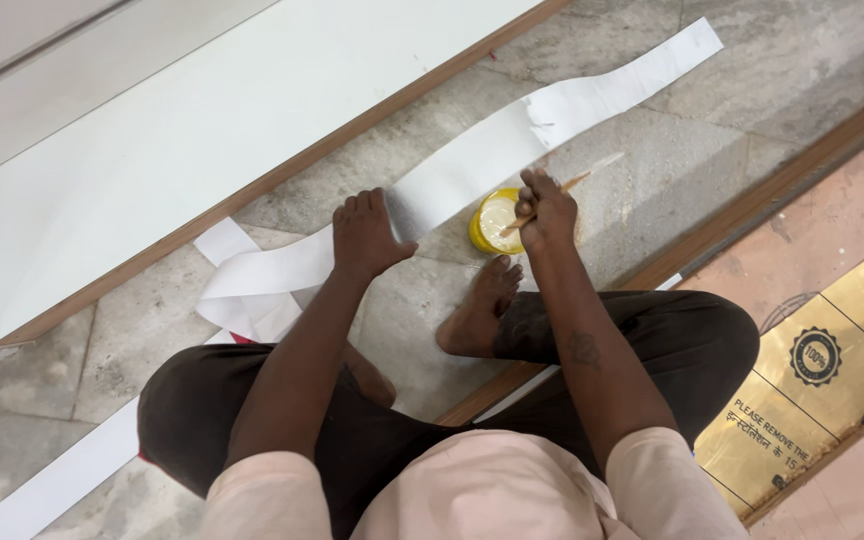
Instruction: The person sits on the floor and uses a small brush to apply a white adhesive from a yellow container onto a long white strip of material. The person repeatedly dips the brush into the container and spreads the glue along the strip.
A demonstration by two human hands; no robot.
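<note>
While left hand (367, 237) pins white strip (472, 165), right hand (546, 208) dips stick (564, 188).

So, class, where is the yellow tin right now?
The yellow tin sits on the stone floor, below the right hand, beside the white strip.

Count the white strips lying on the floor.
2: a long white strip pinned under the left hand, and a narrower one bottom left. Others may be hidden.

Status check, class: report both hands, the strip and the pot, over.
Left hand flat on white strip. Right hand gripping wooden stick over yellow pot. Bare foot beside pot.
</note>
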